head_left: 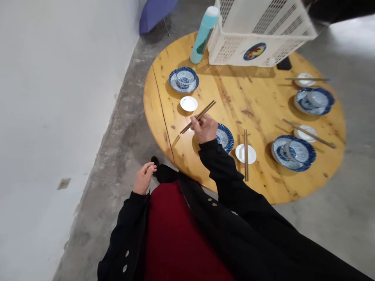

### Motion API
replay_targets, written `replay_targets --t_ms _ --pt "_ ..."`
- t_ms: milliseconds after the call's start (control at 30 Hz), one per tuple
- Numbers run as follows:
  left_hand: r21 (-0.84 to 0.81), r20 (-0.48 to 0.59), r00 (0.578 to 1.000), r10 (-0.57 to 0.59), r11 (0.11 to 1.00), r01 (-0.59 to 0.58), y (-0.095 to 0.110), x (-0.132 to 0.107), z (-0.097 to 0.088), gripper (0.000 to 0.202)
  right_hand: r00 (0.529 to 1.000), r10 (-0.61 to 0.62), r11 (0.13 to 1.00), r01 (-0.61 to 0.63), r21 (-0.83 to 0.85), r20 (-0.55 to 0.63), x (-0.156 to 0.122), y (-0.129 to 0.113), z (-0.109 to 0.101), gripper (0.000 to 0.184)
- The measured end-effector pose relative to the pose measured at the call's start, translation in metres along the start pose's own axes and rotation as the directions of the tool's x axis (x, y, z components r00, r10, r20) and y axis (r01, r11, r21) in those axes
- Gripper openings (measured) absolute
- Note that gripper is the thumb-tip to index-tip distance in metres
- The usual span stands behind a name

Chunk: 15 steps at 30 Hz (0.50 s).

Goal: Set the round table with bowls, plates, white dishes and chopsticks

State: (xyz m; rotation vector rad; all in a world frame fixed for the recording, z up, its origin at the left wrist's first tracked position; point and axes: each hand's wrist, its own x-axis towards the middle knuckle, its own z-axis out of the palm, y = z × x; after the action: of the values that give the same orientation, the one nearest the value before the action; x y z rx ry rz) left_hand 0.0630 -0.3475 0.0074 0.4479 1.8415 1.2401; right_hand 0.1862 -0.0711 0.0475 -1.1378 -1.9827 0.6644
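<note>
Our right hand (pixel 204 129) | fingers narrow, holding chopsticks (pixel 198 116) slanted over the table (pixel 265 117) | small white dish (pixel 188 104) just beyond | our left hand (pixel 143 178) loosely curled, empty, farther off

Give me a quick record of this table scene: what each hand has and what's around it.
Right hand: holds wooden chopsticks over the table
Nearest right hand: blue-and-white plate, partly beneath the hand; white saucer
Left hand: empty, beyond the table edge, above the concrete floor
Surface: round wooden table
Rest: teal bottle; white perforated plastic basket; blue-and-white bowl; chopsticks on white saucer
</note>
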Motion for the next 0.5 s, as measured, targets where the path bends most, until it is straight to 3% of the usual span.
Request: replay_targets --t_ms 267,500 --pt "0.091 0.06 0.998 -0.017 0.996 0.011 0.035 0.063 -0.033 0.048 0.992 0.094 0.992 -0.087 -0.093 0.084 0.0 -0.007 0.024 0.025" --pt "0.259 0.263 0.965 -0.016 0.964 -0.055 0.078 0.121 -0.05 0.047 0.986 0.168 0.98 -0.166 -0.107 0.013 0.009 -0.015 0.034 0.031"
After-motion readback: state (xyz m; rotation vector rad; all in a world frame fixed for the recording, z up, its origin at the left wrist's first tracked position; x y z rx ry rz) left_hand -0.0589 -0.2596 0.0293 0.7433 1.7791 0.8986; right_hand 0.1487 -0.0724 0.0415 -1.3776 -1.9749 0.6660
